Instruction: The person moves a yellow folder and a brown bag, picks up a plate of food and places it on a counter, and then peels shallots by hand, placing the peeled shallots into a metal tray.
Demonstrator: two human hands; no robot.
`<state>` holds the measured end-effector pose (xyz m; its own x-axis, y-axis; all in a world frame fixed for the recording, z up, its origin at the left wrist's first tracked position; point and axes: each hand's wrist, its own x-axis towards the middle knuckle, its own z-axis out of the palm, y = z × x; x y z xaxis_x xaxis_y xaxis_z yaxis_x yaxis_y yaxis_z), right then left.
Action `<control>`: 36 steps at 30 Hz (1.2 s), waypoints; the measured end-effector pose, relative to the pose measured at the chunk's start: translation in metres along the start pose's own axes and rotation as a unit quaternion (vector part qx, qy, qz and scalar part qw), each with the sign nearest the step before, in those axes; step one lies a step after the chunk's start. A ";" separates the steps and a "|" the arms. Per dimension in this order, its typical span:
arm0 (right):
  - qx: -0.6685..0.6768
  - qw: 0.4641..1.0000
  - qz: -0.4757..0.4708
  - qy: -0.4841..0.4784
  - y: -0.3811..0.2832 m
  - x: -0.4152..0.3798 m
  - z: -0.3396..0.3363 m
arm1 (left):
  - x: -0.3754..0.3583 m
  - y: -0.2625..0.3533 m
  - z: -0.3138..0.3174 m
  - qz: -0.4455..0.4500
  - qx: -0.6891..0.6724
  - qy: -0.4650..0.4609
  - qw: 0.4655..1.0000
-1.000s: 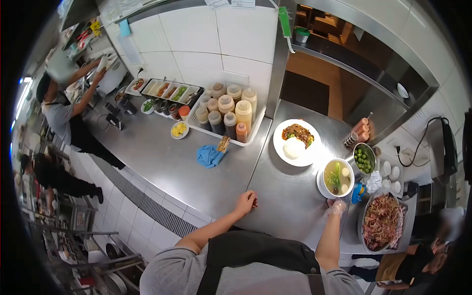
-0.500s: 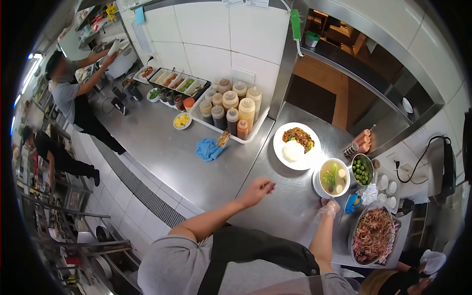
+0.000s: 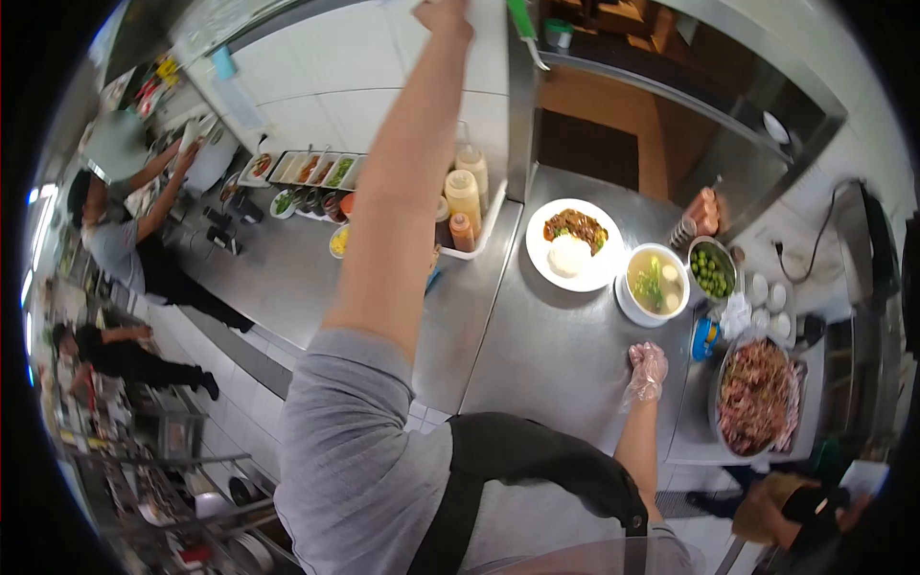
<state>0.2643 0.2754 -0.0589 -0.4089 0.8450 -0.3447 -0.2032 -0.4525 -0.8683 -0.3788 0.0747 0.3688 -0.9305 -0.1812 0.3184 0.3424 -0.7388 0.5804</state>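
My left hand (image 3: 446, 15) is raised against the white tiled wall at the top edge, where the frame cuts off its fingers. My right hand (image 3: 648, 366), in a clear plastic glove, is above the steel counter with its fingers curled in and nothing seen in them. Just beyond it stands a white bowl of clear soup (image 3: 655, 282) with greens and pale round pieces, on a saucer. To the left of the bowl lies a white plate (image 3: 540, 270) with a rice mound and a brown saucy dish.
Squeeze bottles (image 3: 463, 196) stand in a white tray, partly behind my left arm. Topping containers (image 3: 311, 169) line the wall. At the right are a pot of green limes (image 3: 711, 268) and a large bowl of shredded food (image 3: 754, 398). Other people work at left and lower right.
My left hand has gone from above the counter up to the wall. My right hand has drawn away from the soup bowl. The view has shifted somewhat.
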 end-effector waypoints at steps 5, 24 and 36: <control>-0.057 0.998 0.020 0.011 0.017 -0.072 -0.056 | 0.025 0.034 0.031 -0.099 0.038 0.109 0.988; -0.427 0.863 -0.113 0.244 0.029 -0.312 -0.167 | -0.371 -0.373 -0.071 -0.151 0.418 -0.584 0.679; -0.496 0.731 0.140 0.446 0.142 -0.495 -0.227 | -0.398 -0.320 -0.049 -0.043 0.617 -0.562 0.549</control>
<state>0.6397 -0.1428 -0.0922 0.5229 0.8085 -0.2701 0.7044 -0.5883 -0.3971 -0.1247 0.3510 0.0197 -0.5199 0.8473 0.1090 0.7759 0.4149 0.4752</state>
